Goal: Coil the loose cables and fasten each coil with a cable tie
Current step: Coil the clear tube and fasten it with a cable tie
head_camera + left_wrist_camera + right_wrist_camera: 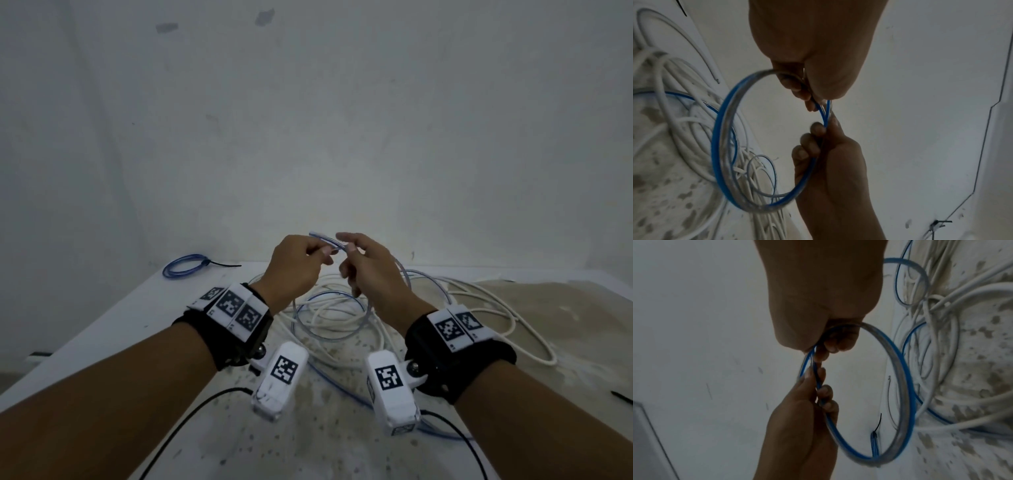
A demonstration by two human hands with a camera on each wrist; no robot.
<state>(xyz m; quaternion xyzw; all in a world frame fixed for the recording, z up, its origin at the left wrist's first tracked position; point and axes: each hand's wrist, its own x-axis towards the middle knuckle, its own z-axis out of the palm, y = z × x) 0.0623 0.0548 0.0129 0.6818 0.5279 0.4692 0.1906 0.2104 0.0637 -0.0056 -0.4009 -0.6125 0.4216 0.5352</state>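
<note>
Both hands are raised above the table (113,329) and hold one blue-and-clear cable (327,241), wound into a round coil (721,138). My left hand (322,251) pinches the top of the coil between thumb and curled fingers (795,87). Right beside it, my right hand (346,255) grips the same strands, with its fingers (830,344) curled round them. The coil (906,386) hangs below the hands, and its loose tail (342,387) trails over the table. No cable tie is visible on this coil.
A tied blue coil (186,265) with a black cable tie (222,264) lies at the table's far left edge. Loose white cables (479,301) sprawl across the stained middle and right. A spare black tie (621,397) lies at the right edge. A wall stands close behind.
</note>
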